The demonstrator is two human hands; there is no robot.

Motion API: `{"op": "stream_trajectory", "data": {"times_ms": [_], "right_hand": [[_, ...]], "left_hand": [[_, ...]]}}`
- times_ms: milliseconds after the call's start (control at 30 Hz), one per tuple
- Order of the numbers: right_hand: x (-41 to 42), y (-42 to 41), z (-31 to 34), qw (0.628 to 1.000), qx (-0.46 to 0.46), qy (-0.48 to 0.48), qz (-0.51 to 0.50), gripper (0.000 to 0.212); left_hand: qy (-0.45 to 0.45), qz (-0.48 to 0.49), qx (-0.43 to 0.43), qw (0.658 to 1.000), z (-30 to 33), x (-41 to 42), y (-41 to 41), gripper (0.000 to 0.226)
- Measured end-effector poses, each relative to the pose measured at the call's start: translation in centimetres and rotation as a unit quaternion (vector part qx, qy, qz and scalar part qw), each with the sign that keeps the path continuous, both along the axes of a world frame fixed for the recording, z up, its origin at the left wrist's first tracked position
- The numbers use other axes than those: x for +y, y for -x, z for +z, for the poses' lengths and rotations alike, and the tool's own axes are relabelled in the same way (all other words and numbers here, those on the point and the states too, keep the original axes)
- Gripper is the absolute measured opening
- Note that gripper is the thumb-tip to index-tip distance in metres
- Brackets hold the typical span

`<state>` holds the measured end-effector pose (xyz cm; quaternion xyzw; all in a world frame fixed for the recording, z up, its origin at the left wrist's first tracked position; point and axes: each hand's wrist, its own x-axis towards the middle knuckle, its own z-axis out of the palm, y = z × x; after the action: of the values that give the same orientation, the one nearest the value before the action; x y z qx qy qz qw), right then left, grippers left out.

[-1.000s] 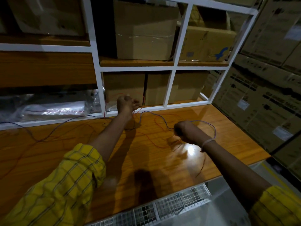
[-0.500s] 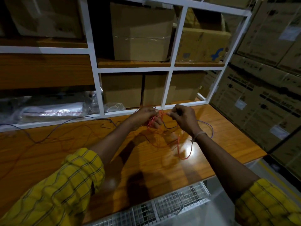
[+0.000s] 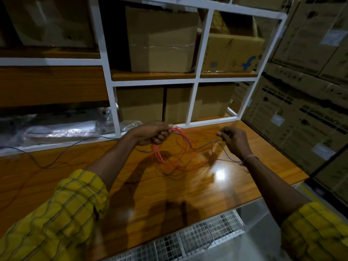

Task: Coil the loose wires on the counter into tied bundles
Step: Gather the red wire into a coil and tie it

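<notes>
Above the glossy orange-brown wooden surface, just in front of the white metal shelf frame: left hand, grip curled round several hanging loops of thin orange-red wire. Further right along that frame, apart from the left: right hand, fingertips pinching a taut strand of the same wire. Trailing left across the surface from the loops: thin blue-purple wire.

We see a glossy wood-grain counter mirroring a lamp glare, and at twelve o'clock a white-painted metal frame fronting matt cardboard boxes. At nine o'clock lies shiny crinkled plastic wrap; the yellow checked sleeves look like soft cloth
</notes>
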<state>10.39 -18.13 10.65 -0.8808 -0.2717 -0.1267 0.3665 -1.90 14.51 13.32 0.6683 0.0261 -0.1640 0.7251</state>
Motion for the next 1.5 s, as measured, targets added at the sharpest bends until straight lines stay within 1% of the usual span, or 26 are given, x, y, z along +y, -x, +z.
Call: {"op": "stream_trajectory", "data": {"times_ms": [67, 167, 333, 400, 467, 567, 633, 667, 700, 767, 800, 867, 900, 967, 1033, 1100, 1200, 1367, 1500], "right_hand": [[-1.3, -0.6, -0.8, 0.999, -0.01, 0.008, -0.032, 0.011], [-2.6, -1.2, -2.2, 0.997, -0.005, 0.029, -0.066, 0.012], [-3.1, -1.2, -4.1, 0.982, -0.011, 0.128, -0.139, 0.018], [-3.2, -0.9, -4.3, 0.97, -0.023, 0.182, -0.157, 0.022], [-2.9, -0.5, -4.5, 0.95, -0.046, 0.281, -0.128, 0.024], [-0.5, 1.7, -4.4, 0.888, -0.089, 0.45, 0.001, 0.029], [1.8, 3.9, -4.2, 0.857, -0.106, 0.496, 0.095, 0.029], [2.9, 4.9, -4.0, 0.848, -0.122, 0.498, 0.134, 0.028], [4.0, 5.8, -3.8, 0.848, -0.138, 0.483, 0.166, 0.026], [6.1, 7.2, -3.0, 0.875, -0.153, 0.407, 0.214, 0.016], [7.0, 7.8, -2.2, 0.894, -0.139, 0.361, 0.227, 0.013], [8.6, 8.5, -0.1, 0.938, -0.074, 0.244, 0.236, 0.011], [9.1, 8.6, 0.9, 0.957, -0.044, 0.176, 0.228, 0.008], [9.9, 8.3, 2.4, 0.981, -0.013, 0.064, 0.185, 0.006], [10.1, 7.3, 2.9, 0.991, 0.021, -0.022, 0.127, 0.009], [9.7, 6.3, 2.7, 0.991, 0.047, -0.09, 0.091, 0.014], [9.0, 5.5, 2.3, 0.986, 0.063, -0.143, 0.065, 0.016], [7.9, 4.5, 1.0, 0.984, 0.078, -0.14, 0.076, 0.019], [7.1, 4.0, 0.7, 0.978, 0.103, -0.147, 0.105, 0.01]], "left_hand": [[0.067, 0.048, -0.001, 0.997, -0.1, 1.2, 0.0, 0.027], [0.163, 0.126, 0.002, 0.979, -0.5, 2.6, 0.1, 0.028], [0.292, 0.215, 0.013, 0.932, -1.4, 3.6, -0.9, 0.032], [0.322, 0.254, 0.018, 0.912, -1.6, 3.7, -1.3, 0.035], [0.319, 0.3, 0.018, 0.899, -1.8, 3.4, -1.8, 0.036], [0.27, 0.36, 0.008, 0.893, -1.7, 2.3, -2.5, 0.037], [0.196, 0.396, -0.006, 0.897, -1.4, 0.9, -2.8, 0.037], [0.153, 0.406, -0.017, 0.901, -1.4, 0.4, -2.9, 0.038], [0.118, 0.405, -0.028, 0.906, -1.6, -0.1, -3.1, 0.038], [0.079, 0.37, -0.047, 0.925, -1.9, -0.7, -3.3, 0.037], [0.064, 0.34, -0.055, 0.936, -2.2, -1.0, -3.4, 0.036], [0.029, 0.284, -0.072, 0.956, -2.4, -1.8, -3.2, 0.031], [0.018, 0.261, -0.078, 0.962, -2.6, -2.3, -3.1, 0.028], [-0.013, 0.222, -0.079, 0.972, -2.8, -2.8, -3.1, 0.027], [-0.028, 0.173, -0.065, 0.982, -3.1, -2.9, -3.2, 0.029], [-0.018, 0.113, -0.046, 0.992, -3.0, -3.2, -2.9, 0.029], [-0.036, 0.061, -0.03, 0.997, -2.0, -3.8, -2.1, 0.028], [-0.071, -0.027, 0.02, 0.997, -1.3, -3.3, -2.4, 0.029], [-0.04, -0.063, 0.066, 0.995, -0.8, -2.8, -3.0, 0.031]]}}
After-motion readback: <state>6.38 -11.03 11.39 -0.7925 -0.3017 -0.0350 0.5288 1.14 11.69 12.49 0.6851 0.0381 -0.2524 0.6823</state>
